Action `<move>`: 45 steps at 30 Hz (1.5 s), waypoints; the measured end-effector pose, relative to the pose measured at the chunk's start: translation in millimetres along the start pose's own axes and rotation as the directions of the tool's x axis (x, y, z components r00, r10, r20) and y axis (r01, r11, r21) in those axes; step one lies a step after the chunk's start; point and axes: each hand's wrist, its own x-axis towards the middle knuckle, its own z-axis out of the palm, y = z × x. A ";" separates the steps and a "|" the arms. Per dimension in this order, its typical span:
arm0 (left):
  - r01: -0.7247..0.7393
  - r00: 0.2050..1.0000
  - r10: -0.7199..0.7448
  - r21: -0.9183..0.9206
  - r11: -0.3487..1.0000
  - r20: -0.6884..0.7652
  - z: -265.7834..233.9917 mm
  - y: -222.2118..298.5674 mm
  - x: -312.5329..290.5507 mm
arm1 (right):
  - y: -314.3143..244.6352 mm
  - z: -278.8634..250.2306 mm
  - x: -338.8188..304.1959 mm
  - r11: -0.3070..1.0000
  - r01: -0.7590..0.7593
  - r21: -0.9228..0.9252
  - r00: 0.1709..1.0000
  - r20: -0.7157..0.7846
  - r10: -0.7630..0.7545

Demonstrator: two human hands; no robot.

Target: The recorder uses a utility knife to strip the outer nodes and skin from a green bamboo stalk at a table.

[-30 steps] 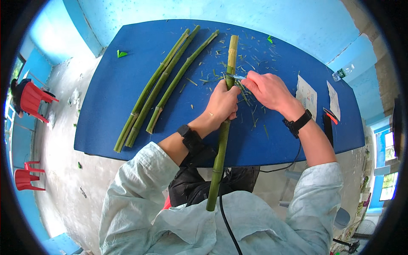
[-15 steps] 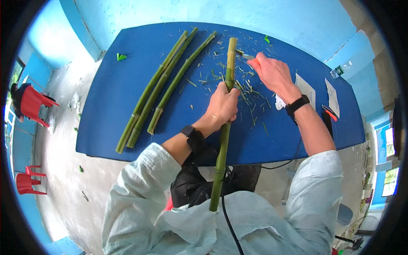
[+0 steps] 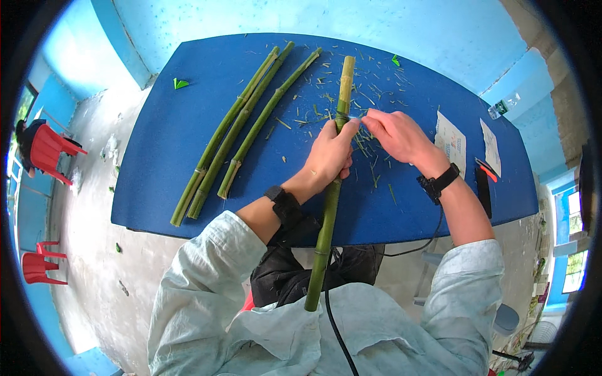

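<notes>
A long green bamboo stalk (image 3: 325,232) stands in front of me, its lower end against my shirt and its pale, scraped top over the table. My left hand (image 3: 329,153) is wrapped around it below the scraped part, thumb pointing up. Close to that thumb is my right hand (image 3: 399,138), closed on a small knife whose blade is almost wholly hidden now; the earlier frame shows it better. Thin green shavings (image 3: 375,170) lie scattered around the stalk's upper half. To the left, three more bamboo stalks (image 3: 255,125) lie side by side.
The blue table (image 3: 150,163) has papers (image 3: 451,141), a dark object with orange-red handles (image 3: 488,170) and green scraps (image 3: 180,83) on it. A clear bottle (image 3: 503,106) is at the far right edge. Red chairs (image 3: 53,150) stand left; a black cable (image 3: 338,332) hangs over my shirt.
My right hand has come down and toward me, from beside the scraped top to the left thumb. The left hand keeps its grip; the stalk's top has shifted slightly right.
</notes>
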 end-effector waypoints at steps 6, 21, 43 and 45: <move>-0.020 0.999 0.019 0.050 0.999 0.028 -3.5 -0.2 0.8 | -0.9 2.6 2.3 0.994 0.031 0.103 0.999 0.010 -0.033; -0.077 0.997 0.081 0.188 0.979 -0.017 -1.7 10.6 -6.2 | -12.5 -17.5 -2.7 0.970 -0.039 0.239 0.993 0.115 0.012; -0.005 1.000 0.001 0.177 0.984 0.024 8.2 8.0 -8.8 | 17.5 6.6 -21.2 0.890 0.064 0.451 0.998 -0.020 -0.061; -0.007 1.000 0.004 0.181 0.983 0.019 8.0 8.6 -9.0 | 16.4 5.0 -21.0 0.893 0.048 0.447 0.999 -0.012 -0.047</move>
